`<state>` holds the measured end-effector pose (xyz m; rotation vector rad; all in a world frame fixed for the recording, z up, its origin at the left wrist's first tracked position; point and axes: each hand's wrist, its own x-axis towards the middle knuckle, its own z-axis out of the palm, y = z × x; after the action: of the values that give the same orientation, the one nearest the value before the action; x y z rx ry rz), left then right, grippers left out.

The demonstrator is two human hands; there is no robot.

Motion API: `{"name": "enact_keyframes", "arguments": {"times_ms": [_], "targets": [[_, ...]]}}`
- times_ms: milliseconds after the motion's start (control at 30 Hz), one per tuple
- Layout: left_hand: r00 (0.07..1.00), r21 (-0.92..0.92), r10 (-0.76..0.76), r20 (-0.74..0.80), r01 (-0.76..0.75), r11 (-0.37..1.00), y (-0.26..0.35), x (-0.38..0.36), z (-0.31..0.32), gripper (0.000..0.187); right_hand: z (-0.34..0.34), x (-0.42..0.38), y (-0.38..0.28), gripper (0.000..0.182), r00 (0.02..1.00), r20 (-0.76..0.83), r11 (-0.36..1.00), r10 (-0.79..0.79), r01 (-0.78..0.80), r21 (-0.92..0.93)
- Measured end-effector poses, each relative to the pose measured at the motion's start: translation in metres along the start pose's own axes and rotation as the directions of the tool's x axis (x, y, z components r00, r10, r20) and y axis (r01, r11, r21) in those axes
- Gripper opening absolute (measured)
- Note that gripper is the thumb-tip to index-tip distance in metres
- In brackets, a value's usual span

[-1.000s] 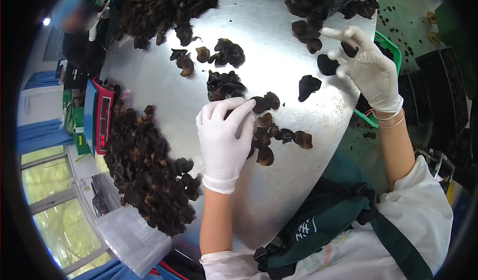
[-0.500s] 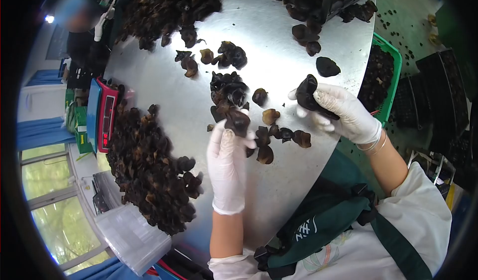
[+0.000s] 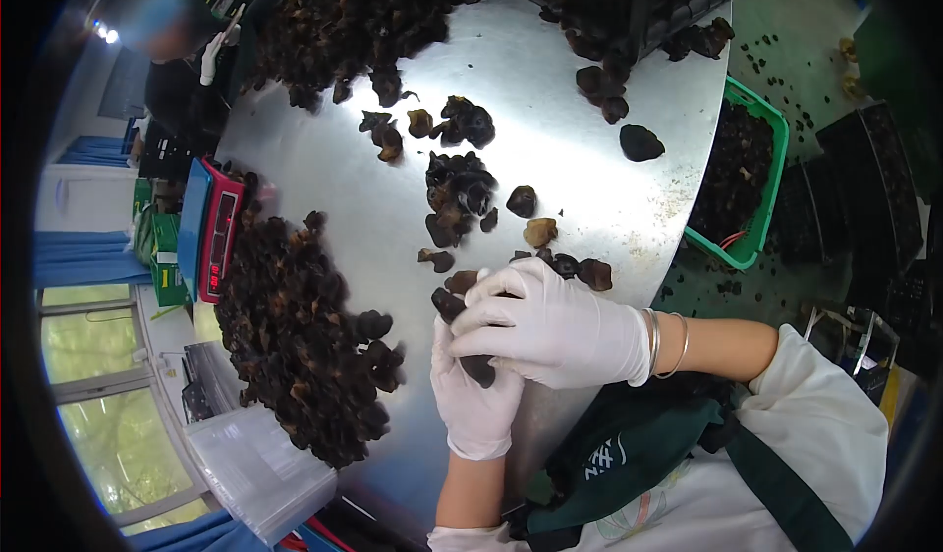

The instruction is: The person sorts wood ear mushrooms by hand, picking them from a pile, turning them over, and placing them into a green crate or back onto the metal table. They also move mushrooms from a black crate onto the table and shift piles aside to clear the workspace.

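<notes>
Mushroom piece (image 3: 462, 331), dark and curled, sits between both my gloved hands just above the near edge of the steel table (image 3: 550, 90). Left hand (image 3: 476, 400) cups it from below; right hand (image 3: 550, 328) lies over the top, fingers closed on it. Loose pieces (image 3: 580, 269) lie just beyond my right fingers. Big pile (image 3: 295, 336) is to my left, red scale (image 3: 218, 228) past it. Green crate (image 3: 756, 174) hangs off the table's right edge.

Round steel table (image 3: 550, 71); green floor (image 3: 786, 2); blue-curtained windows (image 3: 88, 356) left; bright lamp (image 3: 103, 31) overhead.
</notes>
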<state>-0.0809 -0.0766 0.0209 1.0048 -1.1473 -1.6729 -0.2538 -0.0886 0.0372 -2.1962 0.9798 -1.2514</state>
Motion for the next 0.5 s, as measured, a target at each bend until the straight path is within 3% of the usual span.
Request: {"name": "enact_keyframes", "arguments": {"times_ms": [33,67,133,200,233,267,300,333,367,400,433,467,500], "targets": [[0.997,-0.398,-0.055,0.062,0.076,0.914,0.003,0.000,-0.002,0.045,0.000,0.000,0.000,0.031,1.000,-0.005,1.000,-0.016,0.016,0.004],[0.992,-0.527,-0.116,0.049,0.125,0.840,0.007,-0.002,0.000,0.043,-0.003,0.000,0.000,0.029,0.999,-0.001,0.992,0.040,-0.040,0.124],[0.971,-0.758,-0.237,0.022,0.171,0.629,0.017,-0.004,0.005,0.039,-0.016,-0.003,-0.001,0.026,0.988,0.030,0.922,0.152,-0.153,0.354],[0.969,-0.914,-0.161,0.190,0.234,0.331,0.015,-0.006,-0.015,0.037,-0.030,-0.011,-0.001,0.020,0.950,-0.012,0.894,0.311,-0.289,0.343],[0.969,-0.894,-0.246,0.024,0.131,0.428,0.028,-0.008,-0.015,0.031,-0.034,-0.019,0.005,0.020,0.928,-0.045,0.884,0.370,-0.337,0.323],[0.988,-0.758,-0.120,-0.093,0.008,0.653,0.029,-0.011,-0.031,0.030,-0.039,-0.027,0.011,0.020,0.901,-0.081,0.872,0.425,-0.384,0.305],[0.943,-0.478,-0.020,-0.332,-0.150,0.865,0.040,-0.012,-0.043,0.031,-0.051,-0.036,0.018,0.023,0.873,-0.124,0.875,0.472,-0.446,0.187],[0.798,-0.151,0.109,-0.593,-0.243,0.958,0.048,-0.005,-0.055,0.029,-0.065,-0.045,0.027,0.027,0.844,-0.169,0.860,0.509,-0.505,0.069],[0.760,0.284,0.380,-0.527,-0.265,0.922,0.044,-0.012,-0.104,0.025,-0.077,-0.051,0.035,0.028,0.795,-0.265,0.834,0.545,-0.545,0.079],[0.665,0.643,0.536,-0.519,-0.109,0.758,0.060,-0.013,-0.119,0.021,-0.087,-0.056,0.044,0.030,0.738,-0.356,0.808,0.574,-0.581,0.098],[0.661,0.831,0.571,-0.487,0.149,0.536,0.072,-0.020,-0.146,0.022,-0.099,-0.063,0.054,0.033,0.746,-0.394,0.798,0.537,-0.601,-0.050],[0.715,0.937,0.606,-0.350,0.265,0.229,0.077,-0.024,-0.173,0.029,-0.109,-0.068,0.064,0.037,0.758,-0.428,0.769,0.492,-0.609,-0.194],[0.751,0.931,0.568,-0.335,0.357,0.077,0.076,-0.028,-0.194,0.035,-0.113,-0.067,0.073,0.043,0.795,-0.425,0.733,0.432,-0.584,-0.349]]}}
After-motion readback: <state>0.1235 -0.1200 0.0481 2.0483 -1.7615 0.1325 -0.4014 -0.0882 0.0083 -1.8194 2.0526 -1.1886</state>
